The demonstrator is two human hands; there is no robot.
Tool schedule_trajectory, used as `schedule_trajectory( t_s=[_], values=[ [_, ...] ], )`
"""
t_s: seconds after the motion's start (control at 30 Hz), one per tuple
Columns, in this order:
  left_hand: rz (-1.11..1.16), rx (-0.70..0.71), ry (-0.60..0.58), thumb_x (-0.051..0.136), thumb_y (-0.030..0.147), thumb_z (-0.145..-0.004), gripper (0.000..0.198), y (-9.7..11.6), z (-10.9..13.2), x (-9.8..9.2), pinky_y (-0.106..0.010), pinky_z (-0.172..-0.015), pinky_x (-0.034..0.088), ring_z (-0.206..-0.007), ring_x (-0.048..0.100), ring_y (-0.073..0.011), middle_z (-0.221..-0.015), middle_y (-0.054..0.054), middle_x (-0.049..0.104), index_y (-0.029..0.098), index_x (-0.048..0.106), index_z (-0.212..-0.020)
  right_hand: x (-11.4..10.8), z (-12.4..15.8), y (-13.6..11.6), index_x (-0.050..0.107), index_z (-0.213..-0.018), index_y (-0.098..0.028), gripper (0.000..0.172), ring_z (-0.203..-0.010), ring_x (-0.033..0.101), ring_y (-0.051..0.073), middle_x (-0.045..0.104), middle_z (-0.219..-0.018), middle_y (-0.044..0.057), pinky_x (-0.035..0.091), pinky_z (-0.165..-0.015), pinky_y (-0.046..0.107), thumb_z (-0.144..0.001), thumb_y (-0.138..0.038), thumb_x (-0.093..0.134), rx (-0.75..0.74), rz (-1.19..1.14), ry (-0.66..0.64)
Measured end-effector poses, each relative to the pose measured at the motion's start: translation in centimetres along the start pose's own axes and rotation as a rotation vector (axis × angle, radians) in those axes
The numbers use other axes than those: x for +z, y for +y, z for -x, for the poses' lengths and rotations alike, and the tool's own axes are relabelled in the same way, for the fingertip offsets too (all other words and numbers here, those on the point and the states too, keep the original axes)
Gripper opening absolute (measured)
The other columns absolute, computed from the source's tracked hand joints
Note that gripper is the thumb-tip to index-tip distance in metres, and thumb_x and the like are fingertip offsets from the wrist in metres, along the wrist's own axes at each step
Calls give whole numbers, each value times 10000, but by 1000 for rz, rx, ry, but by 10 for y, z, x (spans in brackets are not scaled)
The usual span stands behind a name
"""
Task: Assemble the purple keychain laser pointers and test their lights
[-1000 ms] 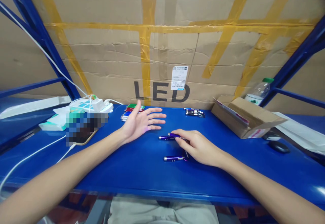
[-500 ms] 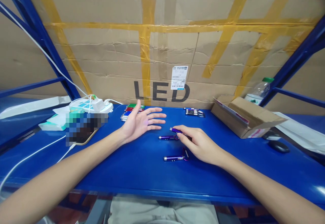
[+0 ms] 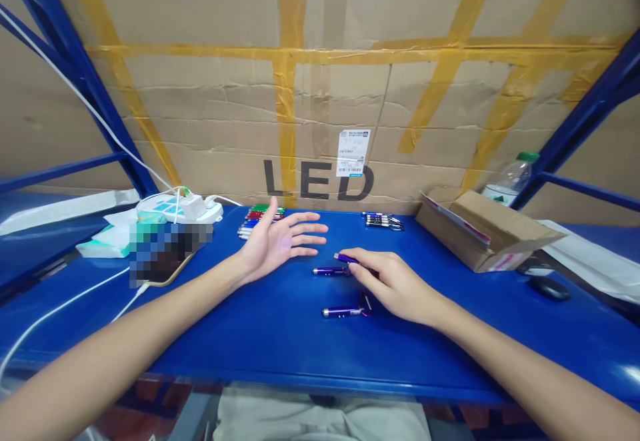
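My right hand (image 3: 393,281) pinches a purple keychain flashlight (image 3: 344,257) between thumb and fingers, its tip pointing left. My left hand (image 3: 280,244) is held up across from it, palm turned to the right and fingers spread, holding nothing. A faint violet glow shows on that palm. Just below the held one, a second purple flashlight (image 3: 329,271) lies on the blue table, its right end by my right thumb. Closer to me lies a third purple flashlight (image 3: 342,312) with a clip (image 3: 367,304) at its right end.
Behind my left hand sit several coloured pen-like lights (image 3: 265,213); more dark ones (image 3: 383,221) lie at the back. An open cardboard box (image 3: 485,228) and a black mouse (image 3: 549,288) stand right. A phone (image 3: 170,261), cables and a power strip (image 3: 193,209) are left.
The violet glow on my left palm looks broader and softer than before. Both hands and the flashlights keep almost the same places.
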State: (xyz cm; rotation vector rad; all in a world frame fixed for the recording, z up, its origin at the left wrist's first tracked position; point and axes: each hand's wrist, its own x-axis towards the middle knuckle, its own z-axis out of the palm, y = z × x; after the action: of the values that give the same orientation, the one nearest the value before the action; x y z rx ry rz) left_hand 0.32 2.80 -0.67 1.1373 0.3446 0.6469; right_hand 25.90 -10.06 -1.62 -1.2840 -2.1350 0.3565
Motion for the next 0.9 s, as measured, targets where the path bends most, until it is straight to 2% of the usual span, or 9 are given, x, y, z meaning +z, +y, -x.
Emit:
schedule_trajectory(
  t_s=[0.23, 0.4, 0.5, 0.67, 0.9],
  values=[
    [6, 4, 14, 276, 830, -1042, 908, -1, -1, -1, -499, -1044, 553, -1312, 668, -402, -1502, -259, 656, 110, 672, -1427, -1, 1, -6, 718, -1373, -236, 367, -851, 740, 194, 814, -1027, 38, 532, -827, 316, -1162, -363, 446, -28, -21, -82],
    [3, 0, 25, 289, 825, -1044, 893, -1, -1, -2, -506, -1051, 543, -1326, 655, -411, -1503, -255, 655, 116, 676, -1427, 0, 0, -5, 690, -1387, -232, 364, -886, 742, 197, 812, -1089, 43, 524, -840, 317, -1164, -381, 443, 18, -38, -59],
    [-1, 2, 12, 304, 835, -1034, 897, -1, -1, -2, -526, -1066, 525, -1338, 644, -421, -1504, -255, 653, 121, 665, -1440, 1, -1, -3, 698, -1362, -209, 367, -849, 738, 207, 810, -1039, 53, 520, -809, 328, -1156, -370, 440, 63, -1, -67],
    [-13, 9, -4, 286, 838, -1035, 903, -2, -2, -3, -528, -1072, 518, -1331, 649, -410, -1496, -245, 662, 131, 654, -1459, 0, 0, -7, 714, -1347, -206, 365, -839, 734, 208, 804, -999, 54, 516, -795, 324, -1148, -347, 443, -16, -4, -165],
    [1, 2, 23, 290, 828, -1042, 893, -2, -1, -2, -512, -1052, 541, -1320, 660, -409, -1478, -251, 673, 125, 665, -1443, -1, 1, -5, 685, -1370, -230, 349, -870, 744, 204, 811, -1085, 53, 525, -816, 319, -1158, -356, 439, 5, -1, -51]
  ],
)
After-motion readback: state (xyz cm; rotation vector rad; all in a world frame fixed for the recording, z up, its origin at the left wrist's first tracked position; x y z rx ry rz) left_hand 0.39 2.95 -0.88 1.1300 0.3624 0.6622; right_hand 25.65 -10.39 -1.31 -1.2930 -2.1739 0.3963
